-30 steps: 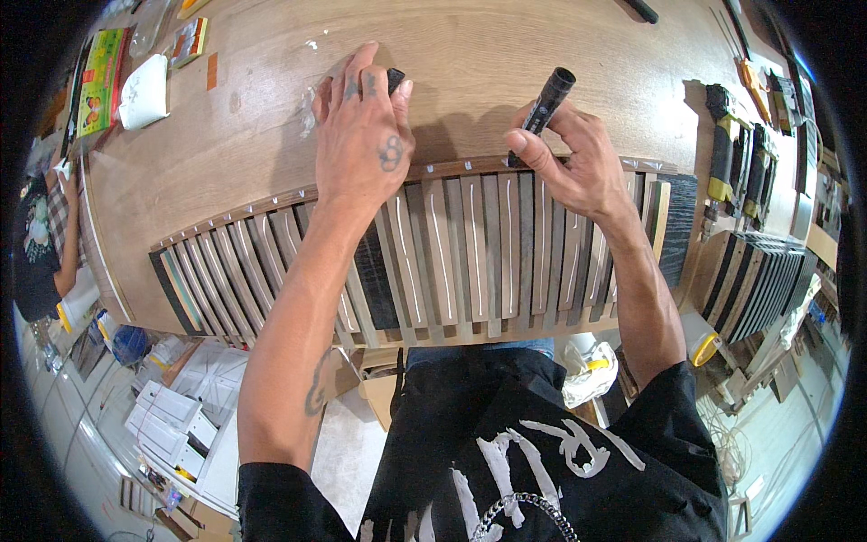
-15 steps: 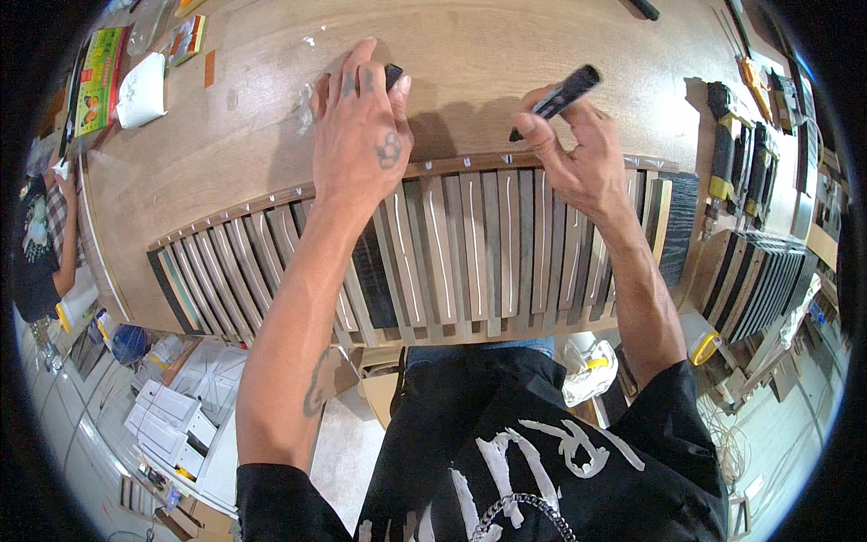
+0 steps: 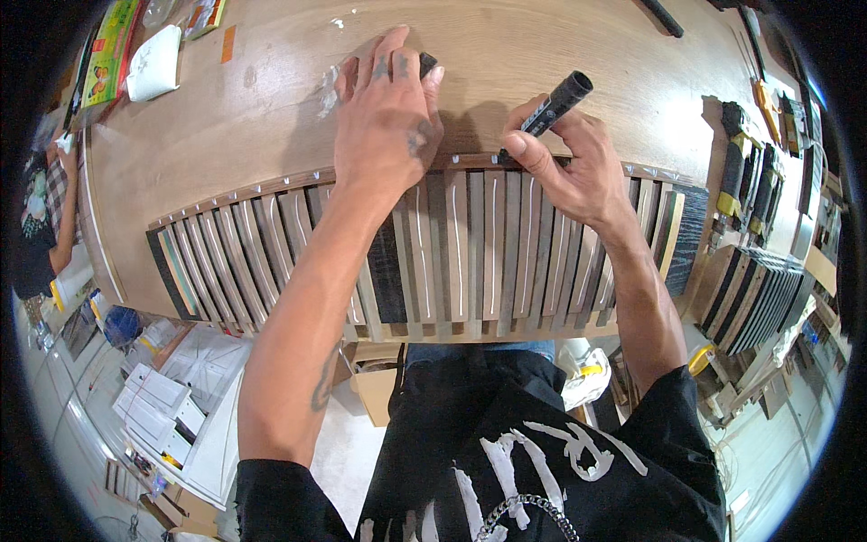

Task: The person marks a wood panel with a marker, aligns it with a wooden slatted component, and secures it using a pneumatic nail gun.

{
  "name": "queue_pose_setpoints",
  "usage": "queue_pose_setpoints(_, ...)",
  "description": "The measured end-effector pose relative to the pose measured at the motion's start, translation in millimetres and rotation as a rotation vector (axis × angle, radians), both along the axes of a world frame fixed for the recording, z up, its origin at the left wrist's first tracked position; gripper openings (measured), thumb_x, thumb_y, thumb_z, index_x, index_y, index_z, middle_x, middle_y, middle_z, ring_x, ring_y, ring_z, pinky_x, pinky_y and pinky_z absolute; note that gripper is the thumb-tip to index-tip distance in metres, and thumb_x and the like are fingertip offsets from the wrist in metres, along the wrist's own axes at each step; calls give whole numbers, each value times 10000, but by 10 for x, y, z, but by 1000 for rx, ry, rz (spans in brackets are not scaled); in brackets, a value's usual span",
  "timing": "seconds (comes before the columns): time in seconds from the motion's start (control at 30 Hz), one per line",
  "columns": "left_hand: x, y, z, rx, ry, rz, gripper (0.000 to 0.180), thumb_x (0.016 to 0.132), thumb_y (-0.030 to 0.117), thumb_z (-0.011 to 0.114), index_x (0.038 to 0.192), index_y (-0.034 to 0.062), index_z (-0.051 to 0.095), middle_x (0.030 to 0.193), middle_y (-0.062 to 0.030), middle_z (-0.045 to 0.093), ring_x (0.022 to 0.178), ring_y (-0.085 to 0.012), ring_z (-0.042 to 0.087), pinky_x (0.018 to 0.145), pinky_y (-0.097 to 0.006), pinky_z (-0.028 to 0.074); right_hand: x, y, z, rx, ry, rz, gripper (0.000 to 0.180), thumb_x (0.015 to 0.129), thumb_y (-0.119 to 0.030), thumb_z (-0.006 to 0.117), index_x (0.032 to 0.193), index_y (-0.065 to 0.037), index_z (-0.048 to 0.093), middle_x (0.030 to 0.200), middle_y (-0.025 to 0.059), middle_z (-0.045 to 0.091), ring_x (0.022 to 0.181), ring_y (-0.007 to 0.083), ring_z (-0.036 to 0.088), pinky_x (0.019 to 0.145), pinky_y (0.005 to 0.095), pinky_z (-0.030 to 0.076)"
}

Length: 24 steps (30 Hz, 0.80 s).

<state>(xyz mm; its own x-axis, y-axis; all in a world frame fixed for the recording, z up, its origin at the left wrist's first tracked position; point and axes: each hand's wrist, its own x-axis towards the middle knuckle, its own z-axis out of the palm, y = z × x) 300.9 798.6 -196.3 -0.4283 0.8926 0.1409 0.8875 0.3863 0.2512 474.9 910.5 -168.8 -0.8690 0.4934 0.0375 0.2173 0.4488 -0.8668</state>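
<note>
Head view: a long row of narrow wooden slats (image 3: 452, 257), alternating dark and pale, lies side by side along the near edge of the wooden surface (image 3: 271, 99), their near ends overhanging that edge. The left hand (image 3: 390, 113) lies flat over the far ends of the slats left of the row's middle, fingers close together and reaching past them onto the bare surface, where a small dark object (image 3: 427, 63) shows just beyond the fingertips; whether the hand grips it I cannot tell. The right hand (image 3: 571, 167) pinches a black marker pen (image 3: 553, 104) between thumb and fingers, its tip down at the far end of a slat right of the middle, the barrel tilted away toward the far edge.

The slats look loose, held only by the left palm. If that pressure eases while the pen pushes, the marked slat may slide and the line smear or land off place. Slats overhanging the near edge could tip off if nudged by a forearm. A further stack of dark slats (image 3: 754, 298) sits off the right end, clear of both hands.
</note>
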Motion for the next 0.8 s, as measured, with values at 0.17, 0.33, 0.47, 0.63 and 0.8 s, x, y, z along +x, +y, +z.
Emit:
queue_pose_setpoints(0.17, 25, 1, -8, -1, -31, 18, 354, 1014, 268, 387, 1199, -26, 452, 1368, -171, 462, 1209, -370, 468, 1057, -469, 340, -4, 10, -47, 18, -26, 24, 364, 891, -395, 645, 949, -41, 710, 766, 122, 681, 744, 255, 618, 711, 405, 482)
queue_pose_setpoints(0.33, 12, 7, -29, 41, -7, 4, 371, 1014, 274, 388, 1223, -28, 445, 1353, -178, 473, 1212, -374, 465, 1059, -482, 339, -15, -2, -22, 29, -36, 6, 356, 887, -383, 656, 952, -38, 711, 763, 123, 681, 766, 262, 627, 733, 406, 489)
queue_pose_setpoints(0.47, 14, 6, -29, 35, -8, 3, 374, 1015, 278, 387, 1228, -24, 444, 1349, -179, 474, 1218, -373, 461, 1060, -483, 338, -1, 12, -16, 47, -53, 25, 362, 888, -392, 652, 970, -45, 710, 792, 134, 684, 778, 268, 624, 736, 413, 488)
queue_pose_setpoints(0.63, 8, -22, -56, 52, 17, -18, 372, 1010, 267, 404, 1243, -23, 428, 1350, -174, 471, 1210, -371, 467, 1047, -483, 339, 7, 11, -55, 74, -38, 31, 364, 889, -398, 651, 972, -49, 707, 820, 135, 684, 797, 272, 620, 734, 417, 485)
queue_pose_setpoints(0.8, 10, -11, -36, 51, -14, -20, 368, 997, 236, 422, 1254, -27, 413, 1348, -171, 473, 1182, -370, 482, 1040, -484, 344, 6, 2, -59, 68, -46, -48, 394, 899, -417, 634, 934, -30, 695, 811, 143, 681, 778, 262, 632, 707, 409, 496)
